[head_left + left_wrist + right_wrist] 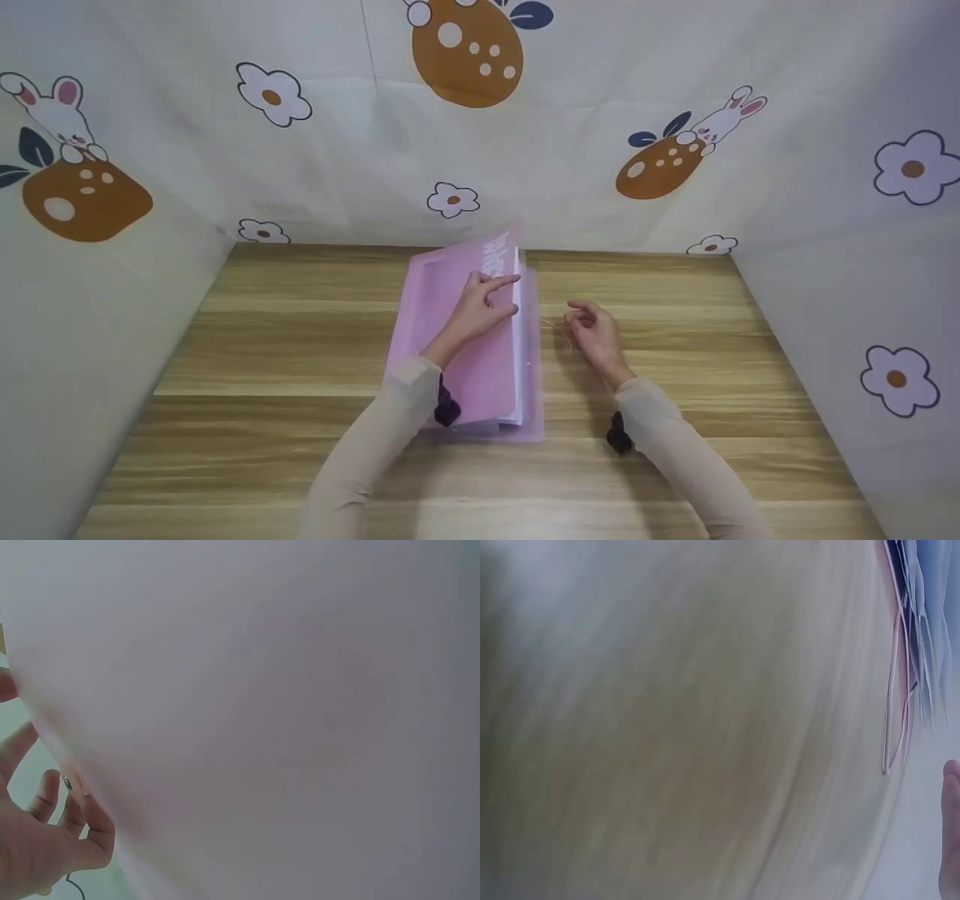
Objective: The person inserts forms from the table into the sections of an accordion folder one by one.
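A pink folder with white lettering lies on the table, its cover slanting up over white papers. My left hand rests over the cover with thumb and index finger stretched to its right edge. In the left wrist view, the pale pink cover fills most of the picture, and fingers touch it near a small metal piece. A thin elastic cord loops out from the folder's right side. Beside that loop, my right hand hovers with loosely bent fingers, apart from the cord.
The folder stands on a wood-grain table. Pale cloth walls printed with rabbits and flowers enclose the back and sides. Dark wrist cameras hang under both sleeves. Wood blurs across the right wrist view.
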Action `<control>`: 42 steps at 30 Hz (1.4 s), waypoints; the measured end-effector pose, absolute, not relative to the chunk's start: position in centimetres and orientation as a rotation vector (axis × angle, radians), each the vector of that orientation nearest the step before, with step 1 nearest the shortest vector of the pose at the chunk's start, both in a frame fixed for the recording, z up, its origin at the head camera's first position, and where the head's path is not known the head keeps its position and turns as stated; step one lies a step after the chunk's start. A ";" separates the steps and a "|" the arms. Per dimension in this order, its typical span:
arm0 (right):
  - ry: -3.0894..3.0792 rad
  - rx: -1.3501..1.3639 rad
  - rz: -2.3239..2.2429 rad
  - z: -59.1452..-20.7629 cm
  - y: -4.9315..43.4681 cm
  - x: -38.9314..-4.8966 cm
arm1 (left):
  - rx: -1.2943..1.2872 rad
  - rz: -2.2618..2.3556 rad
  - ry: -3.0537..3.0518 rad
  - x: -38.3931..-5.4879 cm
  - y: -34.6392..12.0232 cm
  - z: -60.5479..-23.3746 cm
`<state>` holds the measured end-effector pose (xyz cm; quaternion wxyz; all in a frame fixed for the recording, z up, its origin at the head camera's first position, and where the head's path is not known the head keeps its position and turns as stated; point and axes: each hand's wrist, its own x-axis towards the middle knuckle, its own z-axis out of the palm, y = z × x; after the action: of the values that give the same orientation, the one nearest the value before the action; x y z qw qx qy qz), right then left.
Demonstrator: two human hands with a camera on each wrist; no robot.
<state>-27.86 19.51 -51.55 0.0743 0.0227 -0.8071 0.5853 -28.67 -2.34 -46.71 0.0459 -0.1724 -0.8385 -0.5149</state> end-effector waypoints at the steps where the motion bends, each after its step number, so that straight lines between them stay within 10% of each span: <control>1: -2.429 0.109 1.717 -51.5 19.7 -27.8 | -0.529 -1.554 -2.563 -28.7 -2.3 -46.8; 42: -2.539 0.615 0.788 -50.5 23.9 -26.7 | -0.405 -0.971 -2.944 -27.0 -0.1 -49.6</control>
<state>-26.71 23.86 -50.48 0.2050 0.2207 -0.9108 0.2825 -26.97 -0.05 -49.59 0.0076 -0.1296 -0.9417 -0.3105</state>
